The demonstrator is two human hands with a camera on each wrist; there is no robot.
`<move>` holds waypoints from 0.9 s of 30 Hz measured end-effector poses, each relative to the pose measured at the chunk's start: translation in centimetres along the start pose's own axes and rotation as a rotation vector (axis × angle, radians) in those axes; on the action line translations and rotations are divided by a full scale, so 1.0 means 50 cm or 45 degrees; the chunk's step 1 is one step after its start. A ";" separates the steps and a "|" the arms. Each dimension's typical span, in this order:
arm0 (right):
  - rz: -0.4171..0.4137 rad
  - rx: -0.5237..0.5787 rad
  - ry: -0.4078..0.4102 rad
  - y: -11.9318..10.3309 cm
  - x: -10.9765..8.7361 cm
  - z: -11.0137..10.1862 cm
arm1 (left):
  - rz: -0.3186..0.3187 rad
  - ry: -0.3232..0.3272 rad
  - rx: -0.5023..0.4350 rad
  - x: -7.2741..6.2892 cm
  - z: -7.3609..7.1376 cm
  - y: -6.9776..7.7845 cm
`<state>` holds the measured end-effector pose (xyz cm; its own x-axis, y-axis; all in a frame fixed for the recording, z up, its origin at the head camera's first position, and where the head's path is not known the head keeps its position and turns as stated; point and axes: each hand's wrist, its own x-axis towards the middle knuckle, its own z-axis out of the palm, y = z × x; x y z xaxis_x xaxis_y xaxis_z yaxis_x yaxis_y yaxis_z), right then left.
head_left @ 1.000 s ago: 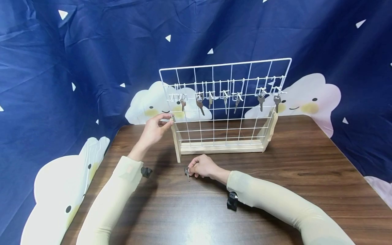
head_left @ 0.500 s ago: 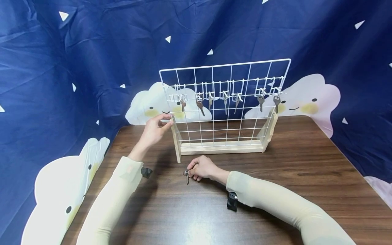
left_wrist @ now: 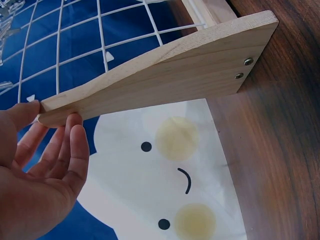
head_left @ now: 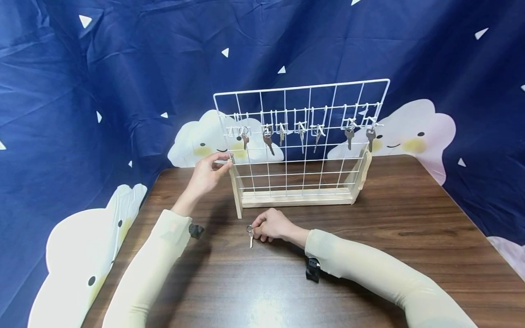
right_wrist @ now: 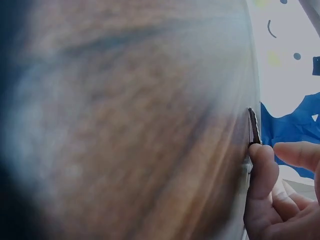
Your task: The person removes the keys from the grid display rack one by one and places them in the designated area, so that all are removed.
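My left hand grips the upper end of the left wooden side panel of a white wire grid rack. In the left wrist view its thumb is on one face and the fingertips on the other. Low over the table in front of the rack, my right hand holds a small silver key with its fingertips. A ring shows at the key's upper end, and the blade points toward me. The right wrist view shows the key edge-on at the fingertips; part of their contact is hidden.
Several keys, among them a brown key and a dark key, hang from white hooks along the grid. The rack stands on the brown wooden table. A blue cloth with cloud prints hangs behind.
The key at my right fingertips has turned and come slightly toward me, so its blade and ring show more plainly. My left hand stays on the panel.
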<state>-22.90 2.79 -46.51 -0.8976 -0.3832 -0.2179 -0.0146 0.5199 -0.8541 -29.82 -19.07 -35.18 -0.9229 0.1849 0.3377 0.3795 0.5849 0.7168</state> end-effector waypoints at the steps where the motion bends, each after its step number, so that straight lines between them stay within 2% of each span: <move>1: 0.002 -0.013 0.001 -0.001 -0.001 -0.001 | -0.001 -0.001 0.003 0.000 0.000 0.000; 7: -0.011 -0.083 -0.005 -0.002 -0.003 -0.006 | 0.003 -0.002 0.012 0.001 0.000 -0.001; 13: -0.013 -0.095 -0.021 0.000 -0.004 -0.012 | 0.001 0.000 0.015 0.001 0.001 -0.001; 27: -0.040 -0.011 -0.024 -0.003 -0.010 -0.036 | 0.007 0.002 -0.005 0.000 0.001 -0.001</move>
<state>-23.25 4.28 -45.44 -0.8882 -0.4139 -0.1997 -0.0469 0.5139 -0.8566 -29.86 -19.06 -35.23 -0.9207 0.1865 0.3427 0.3847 0.5807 0.7175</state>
